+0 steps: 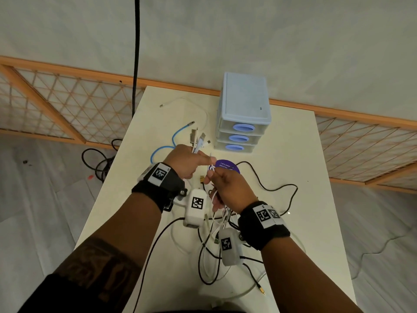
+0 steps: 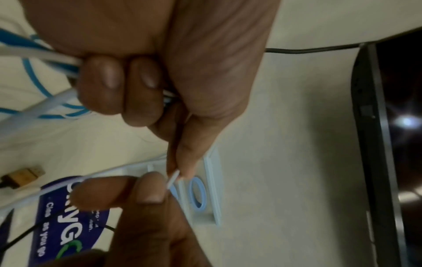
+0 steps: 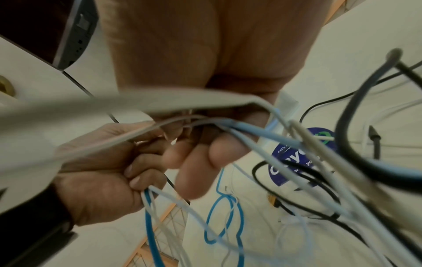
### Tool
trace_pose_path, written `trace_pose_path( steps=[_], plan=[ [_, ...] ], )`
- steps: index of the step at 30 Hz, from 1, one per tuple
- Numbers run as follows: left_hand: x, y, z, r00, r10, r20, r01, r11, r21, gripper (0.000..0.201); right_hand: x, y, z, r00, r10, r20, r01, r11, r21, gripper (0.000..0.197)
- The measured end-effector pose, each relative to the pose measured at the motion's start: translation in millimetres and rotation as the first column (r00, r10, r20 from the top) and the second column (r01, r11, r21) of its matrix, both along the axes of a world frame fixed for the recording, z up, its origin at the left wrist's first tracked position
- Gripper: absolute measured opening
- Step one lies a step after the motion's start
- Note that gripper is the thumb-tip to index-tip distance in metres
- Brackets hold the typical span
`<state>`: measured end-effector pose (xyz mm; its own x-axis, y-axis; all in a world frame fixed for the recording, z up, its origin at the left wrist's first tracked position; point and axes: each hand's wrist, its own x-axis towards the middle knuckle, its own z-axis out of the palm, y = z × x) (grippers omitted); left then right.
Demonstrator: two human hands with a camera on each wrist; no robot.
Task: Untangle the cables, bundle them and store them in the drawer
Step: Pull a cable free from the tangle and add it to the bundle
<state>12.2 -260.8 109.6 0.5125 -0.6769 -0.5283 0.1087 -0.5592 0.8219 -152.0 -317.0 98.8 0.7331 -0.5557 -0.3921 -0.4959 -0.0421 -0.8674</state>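
Note:
My left hand point(image 1: 190, 162) grips a bunch of cables point(image 1: 198, 142), blue and white, whose USB plugs stick up above the fist. In the left wrist view its fingers point(image 2: 118, 84) curl round those cables, while thumb and forefinger pinch a thin white strand point(image 2: 173, 178). My right hand point(image 1: 223, 185) pinches the same white strand point(image 1: 212, 168) just beside it, and white cables point(image 1: 215, 199) hang from its palm. Whether the strand is a tie or a cable end I cannot tell. The blue cable point(image 1: 161, 151) loops on the table to the left. A pale blue three-drawer unit point(image 1: 244, 105) stands behind, all drawers closed.
A tangle of black and white cables point(image 1: 212, 256) lies on the white table point(image 1: 316, 222) below my wrists. One black cable point(image 1: 291, 190) loops to the right. A purple round sticker point(image 1: 228, 166) lies under my hands. A loose white cable point(image 1: 194, 105) lies at the back left.

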Motion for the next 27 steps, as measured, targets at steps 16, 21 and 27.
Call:
trace_pose_path(
  steps=[16,21,27],
  plan=[
    [-1.9,-6.3,-1.6,0.986,0.033,0.164,-0.030,0.999,-0.018,0.049,-2.1,-0.7,-1.0,0.999,-0.029,0.013,0.029,0.999,0.035,0.034],
    [13.0,-12.8,10.3,0.945,0.308,0.111,-0.288,0.944,-0.163,0.036,-8.6,0.7,-0.3,0.999,-0.026,0.022,0.025,0.999,0.033,0.036],
    [-8.3,-7.3,-4.5,0.998,-0.015,-0.067,0.013,1.000,-0.025,0.069,-6.5,-1.5,-3.1,0.999,-0.049,0.010,0.049,0.999,0.024,0.036]
  ],
)
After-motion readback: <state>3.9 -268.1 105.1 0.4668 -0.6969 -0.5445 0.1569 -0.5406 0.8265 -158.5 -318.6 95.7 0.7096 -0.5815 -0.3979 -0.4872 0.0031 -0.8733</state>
